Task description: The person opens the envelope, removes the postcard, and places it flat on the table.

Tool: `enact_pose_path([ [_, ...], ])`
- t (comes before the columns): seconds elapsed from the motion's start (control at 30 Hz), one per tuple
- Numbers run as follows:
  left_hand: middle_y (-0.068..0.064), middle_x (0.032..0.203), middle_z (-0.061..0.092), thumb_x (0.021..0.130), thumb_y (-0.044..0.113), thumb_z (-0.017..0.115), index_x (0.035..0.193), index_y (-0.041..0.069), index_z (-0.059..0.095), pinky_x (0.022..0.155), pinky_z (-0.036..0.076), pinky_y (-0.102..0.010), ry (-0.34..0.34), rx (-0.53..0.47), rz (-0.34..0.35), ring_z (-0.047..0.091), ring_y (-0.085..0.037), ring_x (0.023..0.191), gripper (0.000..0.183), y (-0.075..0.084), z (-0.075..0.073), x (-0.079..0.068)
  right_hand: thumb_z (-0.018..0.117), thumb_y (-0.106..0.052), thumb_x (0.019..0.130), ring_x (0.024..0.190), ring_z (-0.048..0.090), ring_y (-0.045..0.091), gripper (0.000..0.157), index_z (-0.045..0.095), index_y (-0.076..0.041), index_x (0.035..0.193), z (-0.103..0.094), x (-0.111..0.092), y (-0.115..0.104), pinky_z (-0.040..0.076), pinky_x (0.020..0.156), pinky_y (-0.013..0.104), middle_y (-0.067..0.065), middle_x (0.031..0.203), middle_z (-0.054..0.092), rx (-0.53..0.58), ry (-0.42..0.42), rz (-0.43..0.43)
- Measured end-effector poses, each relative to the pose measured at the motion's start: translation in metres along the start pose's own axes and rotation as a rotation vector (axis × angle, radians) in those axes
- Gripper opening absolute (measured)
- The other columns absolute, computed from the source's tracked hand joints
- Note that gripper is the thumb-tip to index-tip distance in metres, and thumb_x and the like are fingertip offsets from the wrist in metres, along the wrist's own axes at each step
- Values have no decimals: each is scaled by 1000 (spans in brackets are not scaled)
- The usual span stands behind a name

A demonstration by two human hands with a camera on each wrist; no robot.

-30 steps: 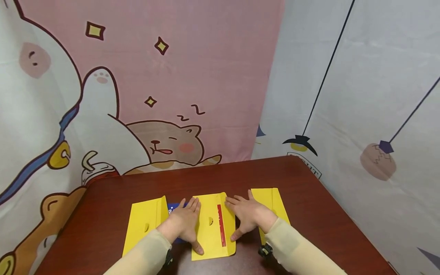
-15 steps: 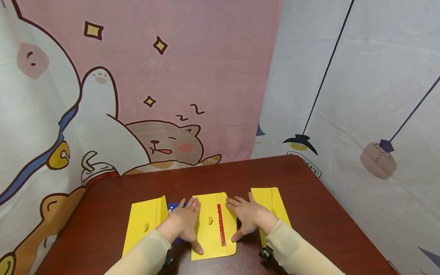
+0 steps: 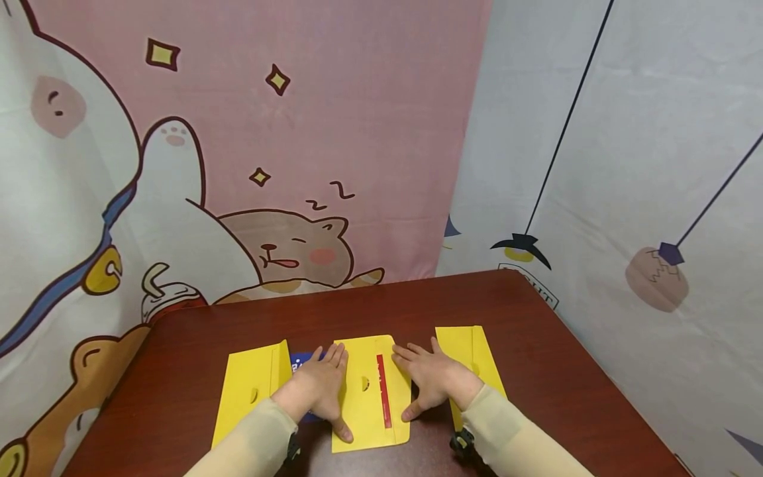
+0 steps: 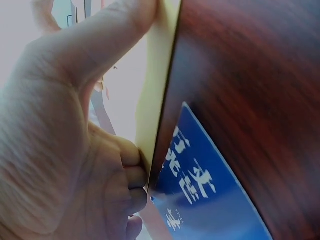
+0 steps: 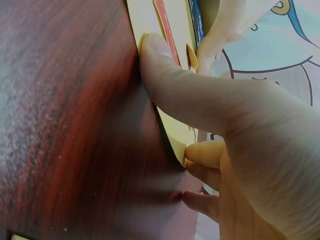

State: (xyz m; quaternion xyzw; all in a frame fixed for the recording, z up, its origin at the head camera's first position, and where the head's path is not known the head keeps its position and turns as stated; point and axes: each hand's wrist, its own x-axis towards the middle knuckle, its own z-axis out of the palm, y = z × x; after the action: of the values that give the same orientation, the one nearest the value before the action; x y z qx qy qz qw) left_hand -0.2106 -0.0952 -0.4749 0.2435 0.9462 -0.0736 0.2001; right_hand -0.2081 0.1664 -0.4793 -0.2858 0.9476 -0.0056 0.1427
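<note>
A yellow paper envelope [image 3: 356, 404] lies on the table between my two hands in the head view. It has a red strip [image 3: 384, 391] near its right side and a small half-round cut-out in the middle. My left hand [image 3: 322, 384] rests along the left edge, thumb and fingers spread, fingertips touching the paper. At the right edge my right hand [image 3: 432, 376] touches the flap side, with its thumb [image 5: 157, 65] on the envelope in the right wrist view. Partly under the left hand, a blue card or booklet with white characters [image 4: 200, 200] lies on the table.
A second yellow envelope [image 3: 247, 384] lies to the left, partly behind the left forearm. Another yellow envelope [image 3: 461, 341] is at the right, partly covered by the right hand and wrist. The dark red-brown table [image 3: 357, 308] meets patterned cloth hangings at the back and right.
The right flap of the middle envelope lies slightly flatter and reaches a little further right than one second ago. Both hands stay almost in place.
</note>
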Motion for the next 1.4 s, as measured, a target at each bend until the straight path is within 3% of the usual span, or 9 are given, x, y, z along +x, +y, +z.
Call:
enact_pose_path([
  [0.23, -19, 174, 19, 49, 89, 82, 166, -1, 25, 128, 16, -51, 5, -59, -2, 17, -33, 160, 158, 1, 1, 3, 84, -73, 71, 157, 28, 34, 119, 40, -13, 164, 3, -2, 2, 17, 121, 71, 4, 173, 29, 43, 3, -17],
  [0.5, -26, 167, 31, 57, 96, 73, 160, -8, 36, 125, 25, -51, 56, -123, -38, 29, -39, 156, 150, 13, -3, 4, 85, -71, 72, 157, 26, 34, 119, 39, -13, 165, 7, -1, 4, 17, 121, 70, 4, 173, 27, 88, 10, -27],
  [0.7, -28, 157, 47, 68, 92, 68, 144, -5, 60, 123, 29, -54, 146, -194, -88, 38, -43, 151, 123, 25, -5, 11, 86, -70, 72, 157, 27, 35, 118, 40, -12, 164, 8, -2, 5, 18, 121, 71, 5, 173, 28, 109, 27, -32],
  [0.83, -28, 150, 54, 75, 85, 66, 134, -3, 70, 122, 29, -56, 210, -174, -105, 41, -46, 148, 106, 34, 1, 19, 85, -71, 72, 157, 26, 34, 118, 39, -13, 165, 8, -2, 5, 19, 120, 71, 4, 173, 28, 105, 25, -28],
  [1.0, -31, 151, 52, 76, 82, 66, 138, -6, 66, 123, 27, -58, 243, -176, -179, 39, -49, 148, 108, 43, 8, 26, 83, -72, 73, 158, 25, 35, 119, 38, -12, 165, 8, -1, 5, 19, 120, 72, 4, 174, 26, 82, 21, -32],
  [1.2, -34, 158, 42, 74, 78, 69, 146, -9, 57, 125, 21, -60, 219, -253, -258, 30, -50, 152, 113, 55, 5, 27, 85, -71, 73, 157, 26, 35, 118, 39, -12, 165, 7, -1, 4, 20, 119, 72, 4, 174, 27, 79, 25, -28],
  [1.4, -34, 159, 39, 71, 75, 72, 146, -9, 56, 125, 18, -60, 217, -279, -295, 26, -51, 154, 113, 62, 2, 27, 85, -70, 73, 158, 26, 35, 117, 39, -12, 165, 7, -3, 4, 20, 119, 73, 4, 174, 26, 86, 22, -29],
])
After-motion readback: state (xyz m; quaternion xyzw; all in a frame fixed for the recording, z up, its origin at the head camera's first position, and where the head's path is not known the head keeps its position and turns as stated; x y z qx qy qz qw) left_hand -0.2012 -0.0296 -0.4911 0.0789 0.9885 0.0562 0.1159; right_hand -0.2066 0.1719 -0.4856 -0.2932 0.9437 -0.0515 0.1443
